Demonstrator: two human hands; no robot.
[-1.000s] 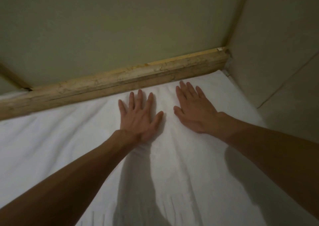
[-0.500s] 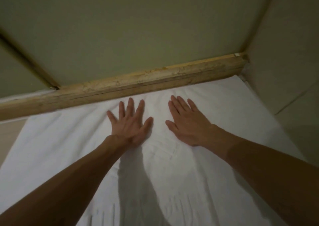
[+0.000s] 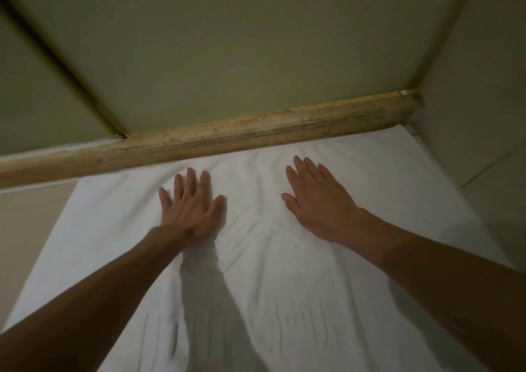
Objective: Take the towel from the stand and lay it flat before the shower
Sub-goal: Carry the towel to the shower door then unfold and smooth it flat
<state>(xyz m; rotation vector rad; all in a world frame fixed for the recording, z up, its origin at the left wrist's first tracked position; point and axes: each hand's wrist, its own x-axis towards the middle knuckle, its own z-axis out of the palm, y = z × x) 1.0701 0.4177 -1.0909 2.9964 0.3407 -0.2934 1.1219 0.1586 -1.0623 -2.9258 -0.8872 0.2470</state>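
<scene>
White towel [image 3: 284, 300] lies spread on the floor [image 3: 25, 229], its far edge touching the worn wooden sill [image 3: 227, 141]; its right edge runs along the wall [image 3: 469, 115]. Left hand [image 3: 190, 206] palm-down on the towel near the far edge, fingers splayed wide, gripping nothing. Right hand [image 3: 316, 198] palm-down to its right, fingers extended, close together, gripping nothing. Shallow creases between the hands.

Raised wooden threshold [image 3: 227, 141] blocks travel ahead; wall [image 3: 484, 87] closes the right side. Bare floor [image 3: 28, 223] left of towel [image 3: 284, 286] is unobstructed.
</scene>
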